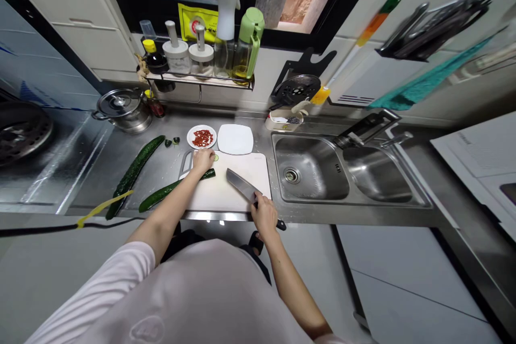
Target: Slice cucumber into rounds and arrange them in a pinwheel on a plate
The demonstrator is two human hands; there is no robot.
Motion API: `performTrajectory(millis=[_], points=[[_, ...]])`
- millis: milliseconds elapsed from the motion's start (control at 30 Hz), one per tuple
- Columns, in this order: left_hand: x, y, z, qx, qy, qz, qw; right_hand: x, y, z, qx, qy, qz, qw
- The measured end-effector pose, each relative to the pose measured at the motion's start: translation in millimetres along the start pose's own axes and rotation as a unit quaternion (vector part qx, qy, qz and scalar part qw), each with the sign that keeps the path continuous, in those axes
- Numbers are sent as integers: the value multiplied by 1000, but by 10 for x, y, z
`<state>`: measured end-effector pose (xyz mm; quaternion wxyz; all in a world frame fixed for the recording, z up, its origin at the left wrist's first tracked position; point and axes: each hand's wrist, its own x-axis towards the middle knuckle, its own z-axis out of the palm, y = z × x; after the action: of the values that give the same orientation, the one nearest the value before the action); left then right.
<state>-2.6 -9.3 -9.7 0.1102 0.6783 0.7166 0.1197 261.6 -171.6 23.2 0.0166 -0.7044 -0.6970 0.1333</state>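
My right hand (pixel 265 214) is wrapped around the black handle of a kitchen knife (pixel 241 185), its blade slanting up and left over the white cutting board (pixel 234 193). At the board's upper left, my left hand (pixel 204 160) has its fingers drawn together at a pale green cucumber slice (pixel 216 157); how firmly they hold it is hard to see. Below that hand lies a cut cucumber (pixel 161 195), partly hidden by my left forearm, its cut end on the board. A whole cucumber (pixel 139 166) rests on the counter farther left.
Behind the board stand a plate of chopped red pieces (pixel 202 137) and a white square plate (pixel 235 139). Small cucumber ends (pixel 176 140) lie near the whole cucumber. A lidded pot (pixel 123 110) is at back left, a double sink (pixel 310 166) at right. Bottles fill a wall rack (pixel 201 79).
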Motion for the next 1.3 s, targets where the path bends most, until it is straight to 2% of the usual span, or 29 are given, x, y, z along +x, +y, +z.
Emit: performTrajectory(millis=[500,733,1100,1300], points=[[-13,5,1,33,-20,4,999,20,-34,-41,2,-20,7,1000],[-45,-7,-48,0,-16,-4,1000,28,-37,-33,6,-20,6,1000],[-441,-124,-126,-125,77,-10,989,46,-79,15,53,-8,-4,999],[-657,-219,-183,-130,85,6,988,143,-188,37,113,-25,19,993]])
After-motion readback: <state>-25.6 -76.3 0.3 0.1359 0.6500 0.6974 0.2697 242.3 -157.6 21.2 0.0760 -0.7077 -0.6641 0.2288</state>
